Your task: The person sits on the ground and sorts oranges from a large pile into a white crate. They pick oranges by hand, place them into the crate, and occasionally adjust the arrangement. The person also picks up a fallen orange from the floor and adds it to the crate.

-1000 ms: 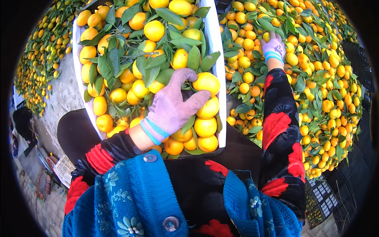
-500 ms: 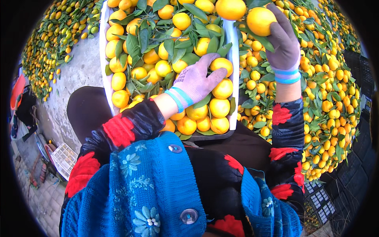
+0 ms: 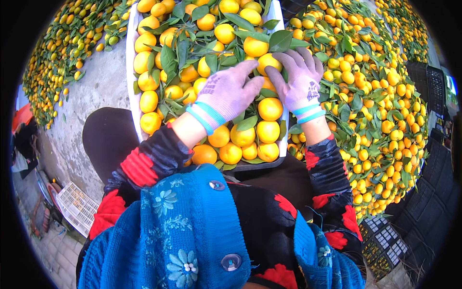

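A white-lined crate of mandarins and green leaves stands in front of me. Both my hands wear lavender knit gloves with blue-striped cuffs. At the crate's right side, my right hand curls its thumb and fingers round a mandarin, low over the row along that wall. My left hand reaches across the fruit from the left, thumb and forefinger apart, fingertips close to that same mandarin. Below the hands another mandarin lies in the row. A broad leaf sticks up just beyond the right fingers.
A large heap of mandarins with leaves spreads to the right, and another heap lies at the far left on concrete. Dark crates stand at the right edge. A white plastic basket sits at the lower left.
My right hand has come down and left, from raised above the heap to the crate's right wall, bringing mandarin fruit with it. My left hand has shifted slightly left.
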`<state>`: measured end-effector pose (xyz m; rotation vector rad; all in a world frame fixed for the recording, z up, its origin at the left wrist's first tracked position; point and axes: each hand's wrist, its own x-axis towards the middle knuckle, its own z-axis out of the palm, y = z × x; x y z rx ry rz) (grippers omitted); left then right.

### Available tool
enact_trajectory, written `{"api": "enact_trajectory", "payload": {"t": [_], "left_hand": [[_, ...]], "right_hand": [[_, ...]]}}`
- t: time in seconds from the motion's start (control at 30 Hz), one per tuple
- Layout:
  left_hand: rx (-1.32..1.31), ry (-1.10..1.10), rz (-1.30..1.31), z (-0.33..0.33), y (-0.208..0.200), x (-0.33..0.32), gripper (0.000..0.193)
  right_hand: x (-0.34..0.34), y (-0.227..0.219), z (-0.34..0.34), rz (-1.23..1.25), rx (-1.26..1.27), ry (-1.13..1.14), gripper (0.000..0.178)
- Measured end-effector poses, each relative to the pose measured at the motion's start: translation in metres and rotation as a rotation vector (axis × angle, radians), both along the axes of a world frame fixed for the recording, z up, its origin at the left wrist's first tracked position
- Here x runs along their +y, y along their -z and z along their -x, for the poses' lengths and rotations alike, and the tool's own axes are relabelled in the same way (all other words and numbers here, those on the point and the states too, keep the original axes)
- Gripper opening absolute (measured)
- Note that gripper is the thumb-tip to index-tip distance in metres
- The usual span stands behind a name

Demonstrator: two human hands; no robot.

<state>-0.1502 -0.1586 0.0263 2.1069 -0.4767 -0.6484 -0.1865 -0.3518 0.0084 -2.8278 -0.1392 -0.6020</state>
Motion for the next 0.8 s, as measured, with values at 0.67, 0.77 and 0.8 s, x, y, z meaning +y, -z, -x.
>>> {"api": "enact_trajectory", "payload": {"t": [0.67, 0.77, 0.8], "left_hand": [[-0.707, 0.217, -0.032, -0.055, 0.042, -0.035, 0.063], [-0.666, 0.186, -0.039, -0.058, 0.039, -0.036, 0.069], [-0.663, 0.190, -0.021, -0.059, 0.038, -0.036, 0.069]], "right_hand": [[-0.169, 0.098, -0.018, -0.672, 0.431, 0.838, 0.047], [-0.195, 0.133, -0.030, -0.452, 0.592, 0.755, 0.050], [-0.194, 0.142, -0.036, -0.383, 0.638, 0.752, 0.050]]}}
